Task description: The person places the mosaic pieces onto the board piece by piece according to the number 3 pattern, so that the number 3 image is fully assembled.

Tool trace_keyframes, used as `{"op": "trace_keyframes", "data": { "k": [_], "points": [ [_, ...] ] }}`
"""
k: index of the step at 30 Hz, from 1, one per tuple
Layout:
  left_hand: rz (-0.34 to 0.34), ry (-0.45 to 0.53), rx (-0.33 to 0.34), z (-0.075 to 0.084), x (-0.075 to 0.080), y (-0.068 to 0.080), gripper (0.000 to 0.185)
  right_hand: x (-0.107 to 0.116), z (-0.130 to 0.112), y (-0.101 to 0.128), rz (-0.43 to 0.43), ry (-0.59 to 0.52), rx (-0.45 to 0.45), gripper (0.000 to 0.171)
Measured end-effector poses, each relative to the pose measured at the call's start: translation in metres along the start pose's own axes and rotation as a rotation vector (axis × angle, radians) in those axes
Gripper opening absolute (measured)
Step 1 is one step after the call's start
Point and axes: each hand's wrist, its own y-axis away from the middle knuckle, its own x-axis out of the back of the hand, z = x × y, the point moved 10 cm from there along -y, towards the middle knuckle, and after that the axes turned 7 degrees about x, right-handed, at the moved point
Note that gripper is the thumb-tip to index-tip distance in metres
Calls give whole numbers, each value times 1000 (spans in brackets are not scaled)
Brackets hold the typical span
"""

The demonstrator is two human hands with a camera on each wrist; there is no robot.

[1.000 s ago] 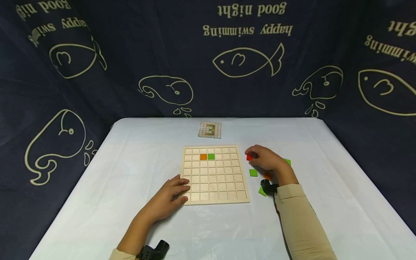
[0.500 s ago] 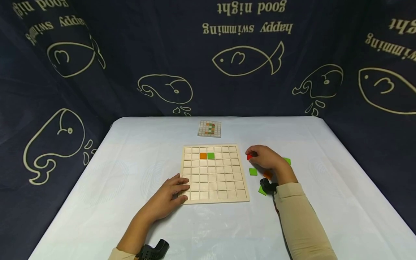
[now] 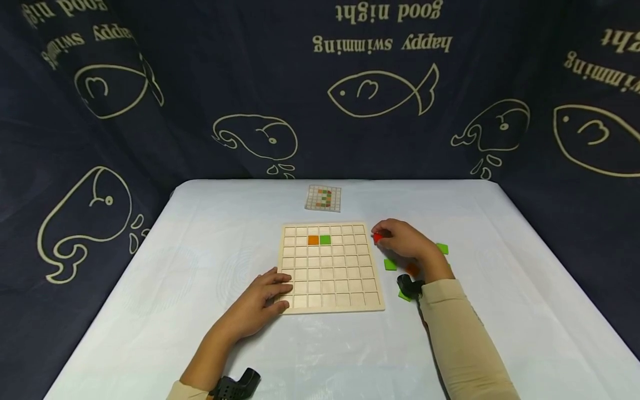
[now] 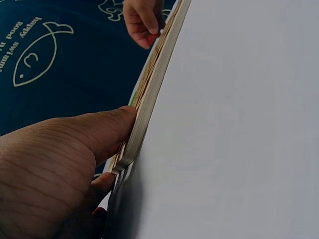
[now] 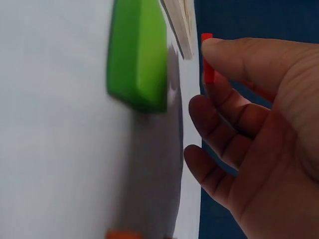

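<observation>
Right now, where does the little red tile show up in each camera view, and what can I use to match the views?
Head: the red tile is pinched in the right hand, just off the wooden grid board, near its far right corner.
Left wrist: only a sliver of red at the distant fingers, top centre.
Right wrist: the red tile stands edge-on at the thumb tip, top centre.
Shared landmark: the board's edge.

Pale wooden grid board [image 3: 330, 269] bearing one orange tile [image 3: 313, 240], one green tile [image 3: 325, 240]; navy fish-patterned curtain [image 3: 200, 83].
</observation>
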Motion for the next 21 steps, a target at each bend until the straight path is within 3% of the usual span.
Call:
{"op": "trace_keyframes", "data": {
  "k": [10, 21],
  "points": [
    [2, 3, 8, -1, 0, 1, 36, -9, -32, -18, -20, 25, 118, 29],
    [2, -7, 9, 0, 1, 0, 36, -24, -54, -34, -65, -34, 135, 29]
  ]
}}
